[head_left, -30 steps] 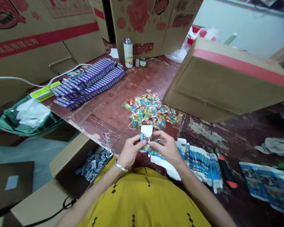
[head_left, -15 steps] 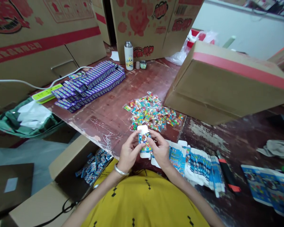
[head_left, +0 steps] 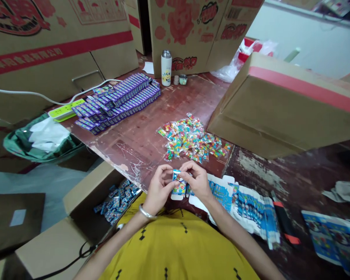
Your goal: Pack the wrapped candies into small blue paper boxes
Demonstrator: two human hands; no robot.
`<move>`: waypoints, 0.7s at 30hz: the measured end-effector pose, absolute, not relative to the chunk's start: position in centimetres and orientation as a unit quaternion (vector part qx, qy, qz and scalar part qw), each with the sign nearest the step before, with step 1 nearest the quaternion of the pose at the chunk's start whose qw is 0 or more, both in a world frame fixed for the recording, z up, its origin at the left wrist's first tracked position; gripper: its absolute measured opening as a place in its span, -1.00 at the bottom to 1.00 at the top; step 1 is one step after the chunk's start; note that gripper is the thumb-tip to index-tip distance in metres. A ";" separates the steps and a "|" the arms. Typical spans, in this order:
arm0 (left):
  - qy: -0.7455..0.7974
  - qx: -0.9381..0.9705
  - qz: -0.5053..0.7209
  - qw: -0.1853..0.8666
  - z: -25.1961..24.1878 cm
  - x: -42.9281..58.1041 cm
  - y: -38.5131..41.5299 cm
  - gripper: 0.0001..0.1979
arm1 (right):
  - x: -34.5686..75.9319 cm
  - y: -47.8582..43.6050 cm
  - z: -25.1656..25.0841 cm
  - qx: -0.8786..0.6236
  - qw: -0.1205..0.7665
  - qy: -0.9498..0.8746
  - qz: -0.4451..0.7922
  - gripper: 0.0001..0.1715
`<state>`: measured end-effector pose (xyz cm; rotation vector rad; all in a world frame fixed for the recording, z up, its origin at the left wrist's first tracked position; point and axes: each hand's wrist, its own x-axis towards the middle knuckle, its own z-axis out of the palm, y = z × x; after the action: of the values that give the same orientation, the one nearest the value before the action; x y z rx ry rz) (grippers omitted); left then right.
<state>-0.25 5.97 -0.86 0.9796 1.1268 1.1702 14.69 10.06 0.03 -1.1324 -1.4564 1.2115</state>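
A small blue printed candy box (head_left: 179, 186) is between my two hands, near the front edge of the table. My left hand (head_left: 161, 186) grips its left side, thumb on the printed front. At its top and right, my right hand (head_left: 196, 179) has thumb and fingers closed on the upper end. The white top flap no longer stands up; the bottom flap still sticks out below. Just beyond lies a heap of clear candy packets (head_left: 192, 140) with coloured sweets. Flat, unfolded blue cartons (head_left: 247, 208) lie overlapped right of my right hand.
Rows of purple boxes (head_left: 119, 103) stand at the back left beside a green power strip (head_left: 65, 111). A bottle (head_left: 166, 70) stands behind. A large carton (head_left: 286, 105) is at right, a cutter (head_left: 286, 223) nearer. Below the table edge, an open carton (head_left: 89, 190) holds several small blue packs.
The box's white top flap stood up before and is now folded down under my right fingers. My right hand has moved up to the box's top. The view has shifted slightly.
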 end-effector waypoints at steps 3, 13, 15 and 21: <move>0.481 0.437 0.488 0.583 -0.6 -0.7 6.0 -0.58 | 14.9 10.9 0.6 -0.447 0.408 -0.566 0.560 -0.73; 0.481 0.464 0.472 0.575 0.0 -1.0 6.1 -0.47 | 15.6 12.4 1.6 -0.490 0.349 -0.611 0.515 -0.68; 0.482 0.463 0.474 0.574 -0.2 -1.1 6.1 -0.47 | 15.5 11.9 1.6 -0.481 0.369 -0.651 0.456 -0.70; 0.479 0.428 0.488 0.590 -1.2 -1.2 5.6 -0.64 | 15.8 10.5 1.5 -0.395 0.364 -0.744 0.397 -0.90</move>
<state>-1.19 5.64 -1.25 0.9964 1.1158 1.1363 15.76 10.49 1.47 -1.0160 -1.9145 1.0226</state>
